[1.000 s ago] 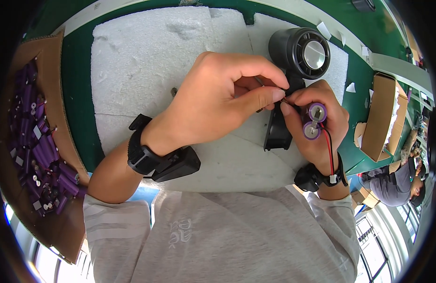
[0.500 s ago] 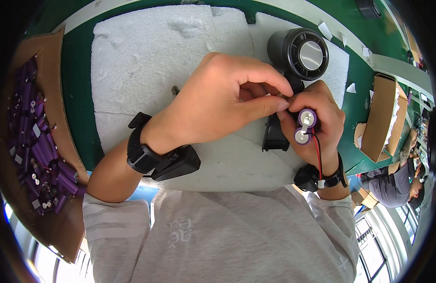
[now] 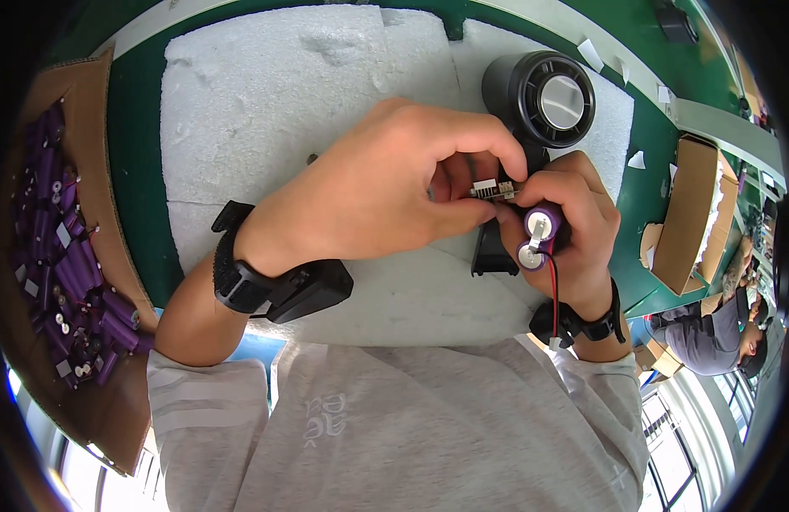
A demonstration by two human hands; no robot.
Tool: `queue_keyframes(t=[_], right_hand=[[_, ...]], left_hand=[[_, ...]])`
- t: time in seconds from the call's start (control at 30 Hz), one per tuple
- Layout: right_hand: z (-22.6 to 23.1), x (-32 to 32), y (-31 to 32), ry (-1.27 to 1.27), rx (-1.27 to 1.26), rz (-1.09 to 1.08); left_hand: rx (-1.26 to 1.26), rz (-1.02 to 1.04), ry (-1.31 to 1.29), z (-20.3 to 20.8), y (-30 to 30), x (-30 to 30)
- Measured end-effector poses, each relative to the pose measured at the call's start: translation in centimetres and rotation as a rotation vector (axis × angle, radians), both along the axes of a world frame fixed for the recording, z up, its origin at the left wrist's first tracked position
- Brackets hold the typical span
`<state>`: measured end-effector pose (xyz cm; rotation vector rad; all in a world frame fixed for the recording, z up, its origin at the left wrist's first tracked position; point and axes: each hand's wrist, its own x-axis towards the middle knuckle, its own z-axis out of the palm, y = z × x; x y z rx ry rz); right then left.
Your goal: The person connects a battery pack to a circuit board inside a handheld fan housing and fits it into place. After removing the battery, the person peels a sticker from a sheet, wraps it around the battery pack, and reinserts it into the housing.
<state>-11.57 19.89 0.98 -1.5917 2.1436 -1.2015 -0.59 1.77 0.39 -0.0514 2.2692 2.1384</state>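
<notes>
Between the thumb and fingers of my left hand [image 3: 386,183] is a small circuit board [image 3: 494,189] with white connectors. My right hand [image 3: 578,209] is closed round a purple two-cell battery pack [image 3: 539,235], its metal-tabbed ends facing up. The right thumb and forefinger meet the board's right end. From the pack a red and black wire pair hangs toward my right wrist, ending in a white plug [image 3: 555,343]. Just beyond my hands lies a black device with a round, ringed head [image 3: 539,98]. Its black lower part [image 3: 494,249] shows beneath my hands, which hide the middle.
White foam sheets [image 3: 249,94] cover the green table [image 3: 134,171]. At the left stands a cardboard box [image 3: 126,247] of purple battery packs [image 3: 70,256]. A smaller open carton [image 3: 689,213] sits at the right, near paper scraps [image 3: 591,55]. Another person [image 3: 706,341] is at far right.
The circuit board has come into view between my fingers. My left hand has shifted slightly left, and the battery pack in my right hand has moved left and tilted.
</notes>
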Motion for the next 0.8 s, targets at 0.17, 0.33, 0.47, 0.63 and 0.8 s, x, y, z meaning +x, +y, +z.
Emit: queue_keyframes(t=[0.17, 0.33, 0.47, 0.63, 0.8], right_hand=[[0.1, -0.1, -0.1, 0.038, 0.001, 0.052], [0.4, 0.1, -0.2, 0.012, 0.008, 0.028], [0.4, 0.1, -0.2, 0.037, 0.019, 0.035], [0.4, 0.1, -0.3, 0.050, 0.007, 0.038], [0.3, 0.2, -0.2, 0.038, 0.027, 0.038]], left_hand=[[-0.085, -0.034, 0.042, 0.1, -0.2, 0.0], [-0.188, -0.030, 0.130, 0.3, -0.4, 0.0], [-0.232, 0.063, 0.242, -0.6, -0.1, 0.0], [-0.310, 0.146, 0.327, -1.0, 0.1, 0.2], [-0.266, 0.078, 0.260, -0.2, 0.4, 0.3]])
